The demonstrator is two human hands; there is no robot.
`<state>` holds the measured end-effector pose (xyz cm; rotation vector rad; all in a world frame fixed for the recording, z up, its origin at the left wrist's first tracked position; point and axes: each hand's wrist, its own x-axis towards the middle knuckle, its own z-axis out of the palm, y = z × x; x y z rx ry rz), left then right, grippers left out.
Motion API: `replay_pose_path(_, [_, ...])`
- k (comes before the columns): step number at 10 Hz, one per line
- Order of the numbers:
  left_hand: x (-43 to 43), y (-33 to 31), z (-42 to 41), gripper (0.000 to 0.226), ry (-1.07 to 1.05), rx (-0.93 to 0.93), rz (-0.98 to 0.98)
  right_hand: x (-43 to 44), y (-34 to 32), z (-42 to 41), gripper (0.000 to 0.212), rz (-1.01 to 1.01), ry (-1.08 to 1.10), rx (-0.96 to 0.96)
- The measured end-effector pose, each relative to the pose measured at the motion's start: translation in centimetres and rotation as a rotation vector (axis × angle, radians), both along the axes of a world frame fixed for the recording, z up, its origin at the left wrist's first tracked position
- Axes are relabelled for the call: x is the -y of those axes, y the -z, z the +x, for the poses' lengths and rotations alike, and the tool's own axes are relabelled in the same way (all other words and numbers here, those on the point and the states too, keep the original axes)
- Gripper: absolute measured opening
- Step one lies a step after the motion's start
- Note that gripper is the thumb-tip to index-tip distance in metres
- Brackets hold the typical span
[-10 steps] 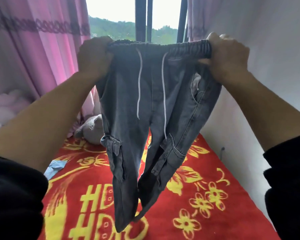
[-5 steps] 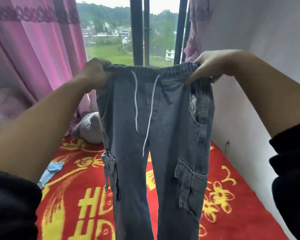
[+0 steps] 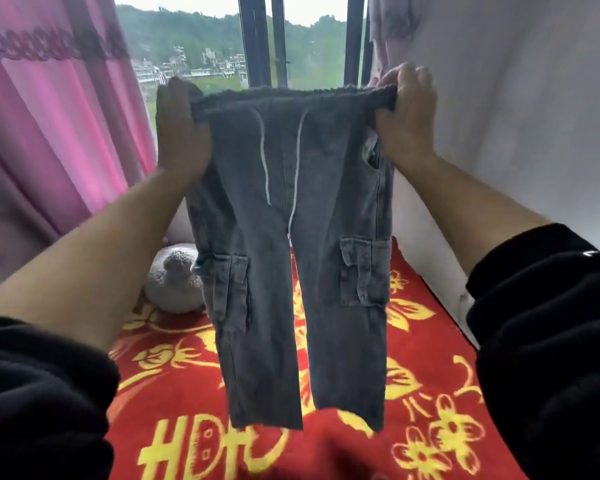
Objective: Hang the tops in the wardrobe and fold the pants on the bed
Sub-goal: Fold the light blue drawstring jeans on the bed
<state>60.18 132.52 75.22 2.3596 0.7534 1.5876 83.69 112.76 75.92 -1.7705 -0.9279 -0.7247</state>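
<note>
bed (image 3: 433,386): red blanket with a yellow flower pattern and yellow lettering, fills the lower frame
curtain (image 3: 59,133): pink, hangs at the left of the window (image 3: 201,46); dark bars, green hills and buildings outside
wall (image 3: 516,98): pale, runs along the bed's right edge
pants (image 3: 347,209): grey cargo, held up in the air above the bed in front of the window, front facing the camera, both legs hanging straight, hems clear of the blanket
sleeves (image 3: 39,393): black, pushed up both forearms
left hand (image 3: 181,133): fingers curled over the left end of the waistband, gripping it
right hand (image 3: 407,112): pinches the right end of the waistband, which is stretched flat between the hands
plush toy (image 3: 174,282): grey, on the bed near the curtain, partly behind the left pant leg
cargo pockets (image 3: 361,271): one on each thigh
drawstrings (image 3: 264,161): two white cords hanging loose from the waistband centre
</note>
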Motion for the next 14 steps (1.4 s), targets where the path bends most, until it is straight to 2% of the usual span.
replay_pose_path(1, [0.3, -3.0, -0.1, 0.043, -0.038, 0.006, 0.115, 1.1, -3.2, -1.0, 0.037, 0.207, -0.099, 0.038])
replay_pose_path(2, [-0.3, -3.9, -0.4, 0.030, -0.056, 0.027, 0.169, 1.9, -3.6, -1.6, 0.037, 0.247, -0.120, 0.059])
replay_pose_path(3, [0.4, -0.3, -1.4, 0.030, -0.034, -0.111, 0.263, 2.4, -0.2, -1.3, 0.028, 0.138, -0.026, 0.051])
replay_pose_path(4, [2.8, 7.9, -4.1, 0.031, -0.032, -0.273, 0.159, 3.3, 7.5, -2.3, 0.027, -0.038, -0.034, -0.023])
replay_pose_path(5, [4.9, 16.7, -7.0, 0.039, 0.008, -0.520, 0.046, 5.8, 17.9, -4.3, 0.024, -0.268, -0.063, -0.101])
replay_pose_path(6, [8.1, 27.8, -11.0, 0.039, 0.007, -0.810, -0.126, 9.0, 29.3, -7.2, 0.025, -0.570, -0.086, -0.221])
replay_pose_path(7, [11.8, 36.6, -14.0, 0.032, 0.038, -1.019, -0.302, 12.5, 38.3, -10.8, 0.027, -0.857, -0.108, -0.387])
replay_pose_path(8, [15.6, 43.6, -17.2, 0.033, 0.048, -1.249, -0.399, 16.2, 44.6, -14.1, 0.032, -1.085, -0.172, -0.485])
replay_pose_path(9, [18.5, 48.1, -19.7, 0.040, 0.083, -1.435, -0.423, 19.2, 48.5, -16.9, 0.029, -1.285, -0.240, -0.483])
replay_pose_path(10, [20.6, 51.0, -21.6, 0.040, 0.100, -1.497, -0.401, 21.3, 50.7, -19.3, 0.031, -1.380, -0.295, -0.462])
replay_pose_path(11, [22.4, 53.6, -23.0, 0.030, 0.103, -1.514, -0.401, 23.7, 53.3, -21.3, 0.040, -1.577, -0.324, -0.419])
replay_pose_path(12, [25.1, 56.6, -24.3, 0.039, 0.158, -1.576, -0.494, 26.3, 56.7, -23.2, 0.048, -1.671, -0.352, -0.468])
replay_pose_path(13, [27.8, 60.8, -26.0, 0.060, 0.185, -1.611, -0.600, 28.7, 60.9, -25.5, 0.044, -1.708, -0.354, -0.516])
replay_pose_path(14, [30.2, 65.3, -27.5, 0.064, 0.178, -1.720, -0.580, 30.4, 65.1, -27.4, 0.040, -1.730, -0.317, -0.481])
